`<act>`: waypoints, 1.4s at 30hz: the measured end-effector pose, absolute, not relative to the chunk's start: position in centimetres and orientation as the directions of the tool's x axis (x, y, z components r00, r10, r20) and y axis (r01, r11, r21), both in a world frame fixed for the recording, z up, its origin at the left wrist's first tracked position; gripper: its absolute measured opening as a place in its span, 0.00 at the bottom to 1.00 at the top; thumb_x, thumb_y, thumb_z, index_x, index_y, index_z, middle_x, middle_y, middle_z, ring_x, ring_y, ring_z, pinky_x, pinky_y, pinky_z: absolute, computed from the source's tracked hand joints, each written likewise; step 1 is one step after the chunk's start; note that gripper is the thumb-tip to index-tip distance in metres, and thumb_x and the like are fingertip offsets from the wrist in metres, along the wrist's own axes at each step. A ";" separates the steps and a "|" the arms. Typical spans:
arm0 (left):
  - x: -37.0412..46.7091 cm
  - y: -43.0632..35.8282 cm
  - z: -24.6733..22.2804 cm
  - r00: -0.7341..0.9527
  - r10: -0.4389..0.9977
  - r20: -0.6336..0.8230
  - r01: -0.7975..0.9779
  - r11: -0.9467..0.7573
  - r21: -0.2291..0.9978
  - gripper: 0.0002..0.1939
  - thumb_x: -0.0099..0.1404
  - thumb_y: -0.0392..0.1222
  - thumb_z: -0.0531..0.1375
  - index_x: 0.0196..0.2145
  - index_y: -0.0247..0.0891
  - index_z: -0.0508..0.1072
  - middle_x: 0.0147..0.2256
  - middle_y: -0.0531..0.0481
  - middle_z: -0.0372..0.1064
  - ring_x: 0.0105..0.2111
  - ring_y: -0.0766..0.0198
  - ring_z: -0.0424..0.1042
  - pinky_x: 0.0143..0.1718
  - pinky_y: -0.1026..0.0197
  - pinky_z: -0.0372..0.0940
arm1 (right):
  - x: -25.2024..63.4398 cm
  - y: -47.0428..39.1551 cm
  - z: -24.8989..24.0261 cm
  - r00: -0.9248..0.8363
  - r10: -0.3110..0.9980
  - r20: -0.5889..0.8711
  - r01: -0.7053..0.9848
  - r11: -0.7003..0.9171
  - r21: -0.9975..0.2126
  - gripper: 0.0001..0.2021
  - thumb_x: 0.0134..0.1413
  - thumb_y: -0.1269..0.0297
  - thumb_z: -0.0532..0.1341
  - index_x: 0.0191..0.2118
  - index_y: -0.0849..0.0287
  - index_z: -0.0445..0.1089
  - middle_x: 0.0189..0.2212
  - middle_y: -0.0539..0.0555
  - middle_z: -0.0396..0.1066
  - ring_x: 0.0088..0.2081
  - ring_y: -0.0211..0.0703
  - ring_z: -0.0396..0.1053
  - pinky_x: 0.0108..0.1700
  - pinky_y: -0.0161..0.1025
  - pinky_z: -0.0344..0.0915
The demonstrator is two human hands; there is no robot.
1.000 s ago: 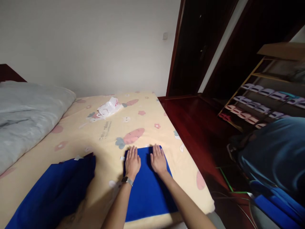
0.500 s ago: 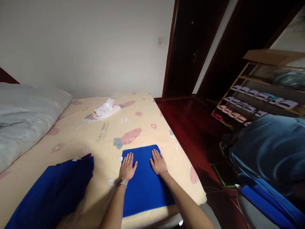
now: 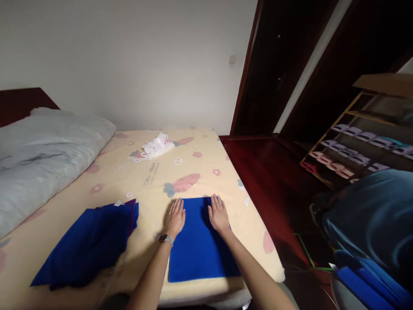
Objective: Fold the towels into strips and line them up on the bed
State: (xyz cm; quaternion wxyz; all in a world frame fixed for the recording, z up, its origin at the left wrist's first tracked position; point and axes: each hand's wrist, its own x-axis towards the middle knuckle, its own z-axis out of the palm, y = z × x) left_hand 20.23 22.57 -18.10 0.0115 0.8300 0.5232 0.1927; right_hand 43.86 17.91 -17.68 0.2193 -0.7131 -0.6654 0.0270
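I'm resting left grip (image 3: 176,218) and right grip (image 3: 220,215), flat and wide, on smooth blue cloth (image 3: 200,252), crumpled blue cloth (image 3: 92,241) lying leftward, white bag (image 3: 157,146) beyond.

You face a bed (image 3: 151,211) bearing gray bedding (image 3: 48,159) left, white bag (image 3: 158,145) near centre, rumpled cloth (image 3: 90,245) lower left, flat cloth (image 3: 200,249) lower centre.

One bare left hand (image 3: 176,218), one bare right hand (image 3: 219,215)

One smooth rectangular blue cloth (image 3: 200,249) and one rumpled blue cloth heap (image 3: 88,243) are showing. One crumpled white plastic bag (image 3: 157,146), one puffy grey quilt (image 3: 51,150) and one silver-banded wristwatch (image 3: 165,238) are appearing.
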 end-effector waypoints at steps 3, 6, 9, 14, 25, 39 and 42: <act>23.0 24.1 -19.0 0.429 0.866 0.257 0.849 -0.484 0.211 0.30 0.75 0.47 0.38 0.68 0.33 0.57 0.69 0.44 0.50 0.70 0.58 0.47 0.70 0.49 0.45 | 41.5 20.5 -17.8 -0.019 0.979 0.203 0.936 0.089 -0.340 0.30 0.71 0.57 0.37 0.71 0.67 0.47 0.72 0.57 0.44 0.72 0.45 0.36 0.71 0.47 0.32; 23.2 25.5 -21.1 0.416 0.886 0.205 0.861 -0.457 0.225 0.30 0.74 0.51 0.41 0.68 0.37 0.55 0.69 0.44 0.51 0.70 0.57 0.48 0.70 0.46 0.45 | 41.6 22.2 -19.5 -0.041 0.996 0.082 0.940 0.066 -0.335 0.30 0.70 0.55 0.39 0.72 0.64 0.46 0.71 0.56 0.44 0.72 0.45 0.39 0.71 0.47 0.33; 21.2 26.4 -22.7 0.325 0.927 0.185 0.900 -0.364 0.239 0.34 0.73 0.57 0.43 0.70 0.38 0.52 0.69 0.43 0.50 0.70 0.55 0.47 0.70 0.45 0.44 | 43.4 22.5 -21.4 0.031 0.999 0.030 0.949 -0.020 -0.315 0.32 0.70 0.52 0.39 0.72 0.64 0.45 0.71 0.56 0.43 0.72 0.45 0.38 0.71 0.47 0.32; 17.9 27.2 -22.6 0.255 0.958 0.128 0.928 -0.280 0.248 0.37 0.73 0.59 0.40 0.70 0.35 0.50 0.70 0.43 0.48 0.70 0.56 0.45 0.71 0.47 0.41 | 46.6 21.9 -22.3 0.151 0.988 0.017 0.942 -0.139 -0.305 0.33 0.70 0.51 0.38 0.72 0.67 0.43 0.72 0.57 0.41 0.72 0.46 0.36 0.71 0.48 0.31; 18.3 17.7 -18.9 0.133 0.989 0.068 0.440 -0.120 0.890 0.33 0.73 0.58 0.40 0.68 0.42 0.55 0.68 0.45 0.53 0.68 0.54 0.54 0.67 0.46 0.55 | 48.1 14.4 -17.2 0.199 0.980 0.022 0.273 -0.034 -0.961 0.33 0.69 0.45 0.41 0.69 0.59 0.54 0.69 0.58 0.52 0.70 0.49 0.49 0.68 0.51 0.52; 18.8 8.5 -22.0 0.220 0.945 -0.242 -0.365 0.310 0.878 0.39 0.70 0.66 0.36 0.67 0.43 0.60 0.67 0.42 0.56 0.66 0.52 0.56 0.67 0.40 0.55 | 43.2 4.5 -21.5 0.150 0.950 -0.273 -0.764 -0.063 -0.642 0.28 0.65 0.43 0.47 0.55 0.56 0.71 0.62 0.60 0.65 0.65 0.48 0.61 0.67 0.55 0.55; 15.6 7.2 -22.1 0.043 0.955 -0.294 -0.415 0.285 0.864 0.37 0.70 0.64 0.39 0.68 0.42 0.58 0.66 0.40 0.56 0.66 0.50 0.57 0.67 0.39 0.54 | 45.8 2.5 -21.3 0.262 0.908 -0.325 -0.819 0.031 -0.573 0.25 0.63 0.43 0.51 0.53 0.54 0.72 0.62 0.58 0.66 0.65 0.47 0.59 0.69 0.54 0.51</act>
